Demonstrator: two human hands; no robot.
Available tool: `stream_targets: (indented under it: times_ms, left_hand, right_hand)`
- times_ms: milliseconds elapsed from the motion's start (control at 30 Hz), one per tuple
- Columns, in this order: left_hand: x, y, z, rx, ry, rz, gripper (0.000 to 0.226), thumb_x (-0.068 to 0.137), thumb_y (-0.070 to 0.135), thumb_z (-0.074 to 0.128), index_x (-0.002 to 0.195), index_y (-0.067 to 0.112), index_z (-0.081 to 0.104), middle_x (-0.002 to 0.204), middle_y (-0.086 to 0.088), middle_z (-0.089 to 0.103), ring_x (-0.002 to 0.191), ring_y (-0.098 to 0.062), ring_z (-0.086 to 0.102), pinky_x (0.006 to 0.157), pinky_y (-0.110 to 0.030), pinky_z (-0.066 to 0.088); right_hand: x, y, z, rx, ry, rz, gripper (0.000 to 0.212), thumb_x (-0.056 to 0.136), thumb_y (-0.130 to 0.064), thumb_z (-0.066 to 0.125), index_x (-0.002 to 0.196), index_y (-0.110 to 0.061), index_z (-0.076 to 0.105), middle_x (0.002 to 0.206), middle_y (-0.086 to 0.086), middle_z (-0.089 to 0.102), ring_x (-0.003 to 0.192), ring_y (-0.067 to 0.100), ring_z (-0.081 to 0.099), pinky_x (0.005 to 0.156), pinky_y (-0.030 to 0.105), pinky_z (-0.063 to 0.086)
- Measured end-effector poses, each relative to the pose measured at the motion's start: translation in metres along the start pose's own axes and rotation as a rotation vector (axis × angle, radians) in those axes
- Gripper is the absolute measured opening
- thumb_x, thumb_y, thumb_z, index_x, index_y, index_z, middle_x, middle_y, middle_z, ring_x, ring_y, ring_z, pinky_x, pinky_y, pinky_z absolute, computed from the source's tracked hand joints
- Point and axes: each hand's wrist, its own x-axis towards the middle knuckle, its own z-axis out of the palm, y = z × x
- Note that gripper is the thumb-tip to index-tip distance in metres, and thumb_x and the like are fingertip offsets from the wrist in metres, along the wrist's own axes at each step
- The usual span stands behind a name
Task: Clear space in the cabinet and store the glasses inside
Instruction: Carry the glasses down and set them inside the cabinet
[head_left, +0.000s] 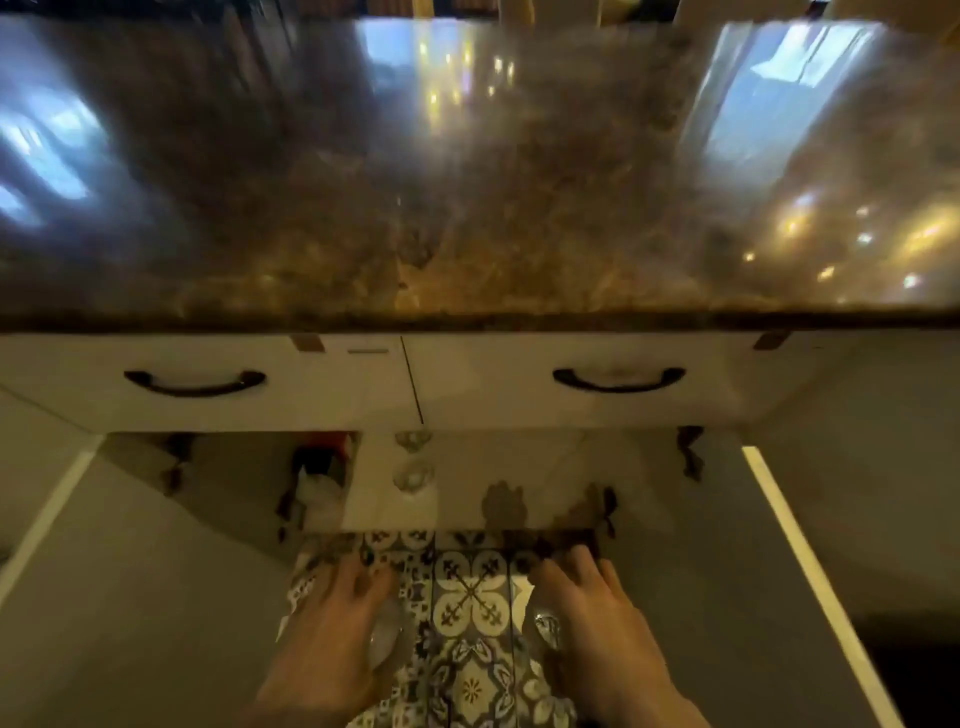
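I look down past a glossy brown stone counter (467, 171) at an open lower cabinet. Two clear glasses (414, 462) stand one behind the other on the white cabinet shelf (519, 478). My left hand (337, 629) is closed around a clear glass (384, 636) low over the patterned floor. My right hand (587, 618) grips another clear glass (545, 626) beside it. Both hands are just in front of the shelf's front edge. The picture is blurred by motion.
Both white cabinet doors stand swung open, the left door (130, 571) and the right door (753, 571). Two drawers with dark handles (195, 383) (618, 379) sit under the counter. Red and white items (322, 483) fill the cabinet's left compartment. Patterned tiles (467, 623) cover the floor.
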Motion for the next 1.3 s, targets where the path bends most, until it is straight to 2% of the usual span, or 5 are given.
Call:
stream_targets:
  times_ms: [167, 367, 500, 800, 1300]
  left_hand:
    - [0.063, -0.023, 0.097, -0.054, 0.021, -0.126, 0.083, 0.062, 0.053, 0.078, 0.133, 0.041, 0.037, 0.138, 0.002, 0.029, 0.127, -0.025, 0.035, 0.101, -0.041, 0.044]
    - [0.15, -0.071, 0.188, 0.032, 0.178, 0.027, 0.087, 0.05, 0.04, 0.093, 0.127, 0.017, 0.059, 0.116, -0.012, 0.055, 0.104, -0.033, 0.053, 0.085, -0.047, 0.052]
    - [0.223, -0.107, 0.238, 0.065, 0.184, 0.016, 0.077, 0.066, 0.045, 0.082, 0.133, 0.026, 0.048, 0.122, -0.008, 0.052, 0.11, -0.027, 0.046, 0.09, -0.04, 0.045]
    - [0.368, -0.156, 0.301, 0.105, 0.243, 0.141, 0.092, 0.06, 0.056, 0.079, 0.136, 0.021, 0.04, 0.13, -0.004, 0.046, 0.119, -0.027, 0.041, 0.099, -0.041, 0.041]
    - [0.498, -0.157, 0.327, 0.233, 0.374, 0.283, 0.092, 0.069, 0.05, 0.082, 0.141, 0.012, 0.04, 0.133, -0.011, 0.047, 0.116, -0.027, 0.041, 0.087, -0.039, 0.047]
  right_hand:
    - [0.053, 0.045, 0.086, 0.015, 0.023, 0.028, 0.071, 0.079, -0.025, 0.08, 0.135, -0.037, 0.038, 0.146, 0.0, 0.028, 0.132, 0.034, 0.034, 0.091, 0.042, 0.054]
    - [0.146, 0.076, 0.173, 0.008, 0.033, 0.037, 0.074, 0.077, -0.03, 0.086, 0.138, -0.029, 0.046, 0.139, 0.005, 0.037, 0.127, 0.033, 0.042, 0.096, 0.043, 0.051]
    - [0.227, 0.087, 0.221, -0.002, 0.079, 0.031, 0.048, 0.074, -0.031, 0.086, 0.114, -0.029, 0.059, 0.119, 0.01, 0.057, 0.093, 0.026, 0.057, 0.071, 0.029, 0.05]
    - [0.41, 0.112, 0.284, 0.016, 0.248, -0.013, 0.083, 0.071, -0.036, 0.091, 0.143, -0.029, 0.051, 0.133, 0.011, 0.049, 0.123, 0.034, 0.05, 0.1, 0.04, 0.043]
    - [0.587, 0.115, 0.288, -0.05, 0.237, -0.266, 0.088, 0.07, -0.026, 0.092, 0.148, -0.027, 0.051, 0.147, 0.003, 0.051, 0.137, 0.024, 0.048, 0.107, 0.03, 0.043]
